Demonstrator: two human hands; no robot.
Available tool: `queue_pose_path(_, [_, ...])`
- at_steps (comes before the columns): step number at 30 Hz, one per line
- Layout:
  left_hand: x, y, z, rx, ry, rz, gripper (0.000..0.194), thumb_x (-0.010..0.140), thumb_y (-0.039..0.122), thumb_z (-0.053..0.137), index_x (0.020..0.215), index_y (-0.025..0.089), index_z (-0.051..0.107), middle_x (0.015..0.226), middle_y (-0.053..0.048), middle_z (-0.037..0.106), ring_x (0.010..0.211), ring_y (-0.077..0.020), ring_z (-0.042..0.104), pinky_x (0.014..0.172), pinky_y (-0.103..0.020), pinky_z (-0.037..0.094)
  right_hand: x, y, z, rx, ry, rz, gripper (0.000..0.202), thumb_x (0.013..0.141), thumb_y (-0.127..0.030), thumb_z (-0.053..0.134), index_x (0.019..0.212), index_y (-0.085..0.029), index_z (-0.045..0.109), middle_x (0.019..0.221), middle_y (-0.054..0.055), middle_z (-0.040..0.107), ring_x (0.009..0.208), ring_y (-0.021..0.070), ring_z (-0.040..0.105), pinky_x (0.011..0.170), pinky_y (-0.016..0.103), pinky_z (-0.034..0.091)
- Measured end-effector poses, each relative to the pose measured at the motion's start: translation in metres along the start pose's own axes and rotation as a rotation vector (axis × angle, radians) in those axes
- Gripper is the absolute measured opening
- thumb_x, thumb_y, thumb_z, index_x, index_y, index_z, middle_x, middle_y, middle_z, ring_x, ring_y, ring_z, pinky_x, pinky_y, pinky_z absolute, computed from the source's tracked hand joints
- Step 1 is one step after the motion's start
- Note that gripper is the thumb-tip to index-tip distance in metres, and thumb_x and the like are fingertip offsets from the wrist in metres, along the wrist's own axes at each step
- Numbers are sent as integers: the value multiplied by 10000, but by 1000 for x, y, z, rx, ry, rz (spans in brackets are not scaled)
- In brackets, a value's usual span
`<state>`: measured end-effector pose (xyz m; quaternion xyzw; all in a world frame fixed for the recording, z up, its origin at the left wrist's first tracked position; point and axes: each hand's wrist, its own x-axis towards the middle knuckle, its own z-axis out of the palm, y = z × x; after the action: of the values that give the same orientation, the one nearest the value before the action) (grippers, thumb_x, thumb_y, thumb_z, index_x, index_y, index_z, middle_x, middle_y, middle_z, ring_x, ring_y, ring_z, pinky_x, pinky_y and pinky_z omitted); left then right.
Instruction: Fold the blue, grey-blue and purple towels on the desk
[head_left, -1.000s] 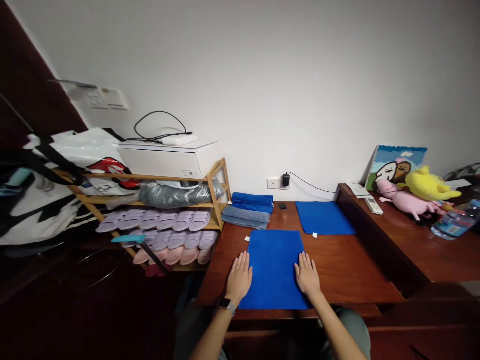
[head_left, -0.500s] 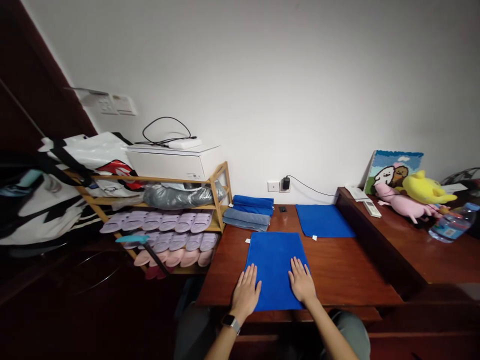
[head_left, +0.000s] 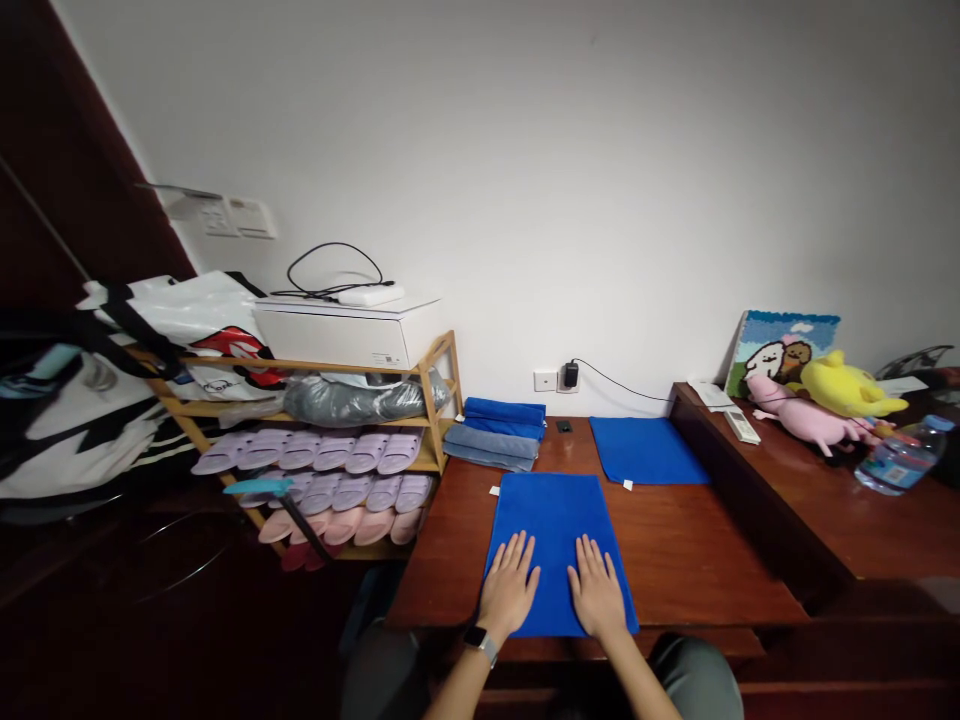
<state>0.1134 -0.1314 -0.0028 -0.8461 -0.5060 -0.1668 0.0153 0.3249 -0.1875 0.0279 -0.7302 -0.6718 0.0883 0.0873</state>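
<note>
A blue towel [head_left: 551, 510] is spread flat on the wooden table [head_left: 442, 570], its near edge at the table's front edge. A small white tag sticks out at its upper left. My left hand [head_left: 508, 585] lies palm down on the towel's left part, fingers stretched. My right hand [head_left: 598, 585] rests flat on its right part, fingers a little apart. Neither hand grips anything. Behind, at the back left, sit a rolled or folded blue towel [head_left: 506, 412] and a grey-blue one [head_left: 491, 445]. Another blue towel [head_left: 649, 450] lies flat at the back right.
Left of the table stands a wooden rack [head_left: 439, 400] with slippers [head_left: 337, 450], a white box [head_left: 330, 335] and a bag. On the raised surface at right are plush toys [head_left: 847, 385], a remote [head_left: 742, 428] and a water bottle [head_left: 900, 460]. A charger [head_left: 571, 374] is plugged into the wall.
Both hands have slid inward on the blue towel, the left hand moving right and the right hand slightly left. The view has shifted slightly.
</note>
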Motion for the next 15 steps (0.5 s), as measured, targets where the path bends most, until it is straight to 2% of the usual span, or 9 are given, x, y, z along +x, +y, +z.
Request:
queue_pose_path(3, [-21, -29, -1, 17, 11, -87, 622, 1122, 444, 311, 1675, 186, 432, 1729, -119, 442, 1605, -286, 418, 1301, -538, 382, -11, 34, 1, -26, -4, 67, 705, 1104, -485, 217, 1724, -161, 305, 1796, 63, 236, 1677, 248, 217, 1370, 484, 194])
queue_pose_path(6, [-33, -42, -4, 25, 23, -101, 622, 1121, 415, 296, 1664, 150, 448, 1711, -126, 467, 1597, -281, 433, 1305, -526, 382, -15, 47, 1, -31, -21, 103, 722, 1099, -491, 234, 1723, -136, 302, 1794, 78, 248, 1674, 261, 234, 1365, 489, 213])
queue_pose_path(8, [-27, -34, -6, 22, 51, -74, 612, 1122, 388, 288, 1663, 151, 450, 1707, -124, 476, 1597, -272, 432, 1314, -517, 371, -10, 39, -3, -20, -7, 103, 721, 1099, -481, 236, 1713, -114, 327, 1788, 89, 269, 1673, 269, 236, 1368, 486, 206])
queue_pose_path(12, [10, 5, -4, 0, 59, -9, 606, 1125, 359, 270, 1670, 150, 432, 1720, -120, 456, 1607, -261, 414, 1313, -497, 381, 18, -1, -14, 25, 94, 0, 683, 1109, -422, 196, 1704, -134, 369, 1781, 77, 301, 1677, 250, 215, 1374, 459, 180])
queue_pose_path(15, [31, 25, 2, -18, 8, 25, 607, 1123, 378, 292, 1665, 152, 443, 1700, -133, 481, 1589, -270, 445, 1293, -506, 413, 35, -19, -15, 27, 51, -46, 682, 1106, -420, 200, 1708, -138, 354, 1781, 73, 294, 1677, 246, 217, 1372, 463, 184])
